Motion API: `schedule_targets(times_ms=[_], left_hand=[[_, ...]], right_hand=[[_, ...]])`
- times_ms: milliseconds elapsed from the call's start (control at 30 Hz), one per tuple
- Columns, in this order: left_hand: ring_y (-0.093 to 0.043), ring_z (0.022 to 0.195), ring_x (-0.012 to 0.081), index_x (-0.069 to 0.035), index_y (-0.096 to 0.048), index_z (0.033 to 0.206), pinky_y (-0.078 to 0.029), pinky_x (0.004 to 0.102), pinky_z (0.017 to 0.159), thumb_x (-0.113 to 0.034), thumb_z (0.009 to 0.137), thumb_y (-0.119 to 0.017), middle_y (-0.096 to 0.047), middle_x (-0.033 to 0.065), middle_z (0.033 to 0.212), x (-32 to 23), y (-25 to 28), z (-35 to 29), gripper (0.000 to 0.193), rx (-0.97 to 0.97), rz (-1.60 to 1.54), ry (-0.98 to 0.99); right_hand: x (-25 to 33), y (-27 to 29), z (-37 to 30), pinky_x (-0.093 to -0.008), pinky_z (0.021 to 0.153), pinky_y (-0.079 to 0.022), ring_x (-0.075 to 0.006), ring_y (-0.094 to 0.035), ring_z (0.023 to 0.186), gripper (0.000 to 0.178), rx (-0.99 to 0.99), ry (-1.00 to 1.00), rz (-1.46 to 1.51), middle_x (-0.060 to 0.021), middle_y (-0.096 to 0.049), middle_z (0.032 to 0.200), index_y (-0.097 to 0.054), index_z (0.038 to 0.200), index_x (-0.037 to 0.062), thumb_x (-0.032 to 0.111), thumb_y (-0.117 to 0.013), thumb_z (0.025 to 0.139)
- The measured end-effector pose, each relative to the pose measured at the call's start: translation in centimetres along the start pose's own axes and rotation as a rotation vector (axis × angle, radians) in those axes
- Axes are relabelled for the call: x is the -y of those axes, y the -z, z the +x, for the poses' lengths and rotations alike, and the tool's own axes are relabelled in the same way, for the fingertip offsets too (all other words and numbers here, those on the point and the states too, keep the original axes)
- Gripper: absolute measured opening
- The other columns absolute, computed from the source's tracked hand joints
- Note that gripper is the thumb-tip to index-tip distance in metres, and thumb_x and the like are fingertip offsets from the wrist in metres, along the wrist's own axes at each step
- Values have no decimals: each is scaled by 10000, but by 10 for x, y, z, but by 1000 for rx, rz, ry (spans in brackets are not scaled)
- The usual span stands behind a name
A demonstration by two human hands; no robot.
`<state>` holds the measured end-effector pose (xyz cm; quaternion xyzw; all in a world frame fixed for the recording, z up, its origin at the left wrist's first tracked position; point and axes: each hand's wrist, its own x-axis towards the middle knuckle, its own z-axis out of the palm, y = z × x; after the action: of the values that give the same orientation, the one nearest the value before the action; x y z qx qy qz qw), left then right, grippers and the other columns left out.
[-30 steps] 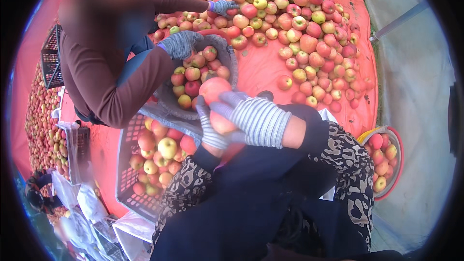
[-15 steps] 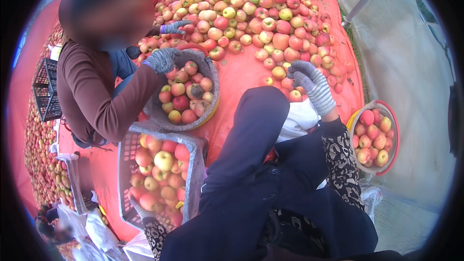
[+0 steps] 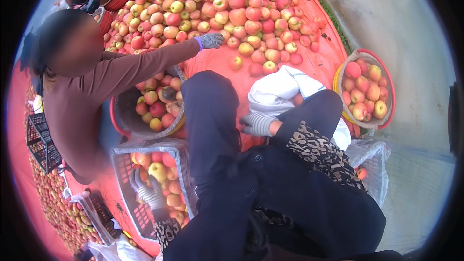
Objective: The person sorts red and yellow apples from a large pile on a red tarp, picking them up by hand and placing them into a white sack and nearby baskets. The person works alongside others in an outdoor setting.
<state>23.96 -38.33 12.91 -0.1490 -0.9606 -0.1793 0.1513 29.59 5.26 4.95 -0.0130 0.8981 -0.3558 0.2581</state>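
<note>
My left hand (image 3: 149, 192), in a grey striped glove, is over the apples (image 3: 158, 170) in a plastic-lined crate (image 3: 181, 164) to my left. Its fingers are spread and no apple shows in its grasp. My right hand (image 3: 261, 124), gloved alike, hangs between my knees, just below a bunched white sack (image 3: 270, 89). Its fingers point left, loosely apart, with nothing visible in them. A few apples peek out beside the sack. The undersides of both hands are hidden.
A co-worker at left stretches a gloved hand (image 3: 211, 41) toward the large apple heap (image 3: 232, 9). A lined basket of apples (image 3: 157, 104) stands by that person. Another apple basket (image 3: 365, 89) stands at right, near a plastic-covered crate (image 3: 372, 164). Red sheeting (image 3: 309, 63) covers the ground.
My right hand has come down from the heap's edge to between my knees. My left hand has risen over the crate's apples. The co-worker's arm has reached across to the right.
</note>
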Motion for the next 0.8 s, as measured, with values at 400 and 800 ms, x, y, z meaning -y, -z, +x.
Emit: schedule_targets(times_ms=[400,800], left_hand=[[-570,946,343,-44,-602,1042,-464,441,804,-232,764,-595,-599,153,1020,-42,-112,74,336,1109,272,-329],[-576,909,344,-43,-607,1019,-468,447,777,-256,744,-599,-602,152,997,-77,-102,98,348,978,35,-595]], right_hand=[[-79,-218,68,-432,935,-435,-330,-565,1114,423,671,-15,145,-135,-590,1227,-577,1218,130,384,-501,889],[-63,-270,73,-411,903,-443,-301,-580,1081,369,727,-208,486,-117,-610,1186,-602,1173,125,349,-512,893]])
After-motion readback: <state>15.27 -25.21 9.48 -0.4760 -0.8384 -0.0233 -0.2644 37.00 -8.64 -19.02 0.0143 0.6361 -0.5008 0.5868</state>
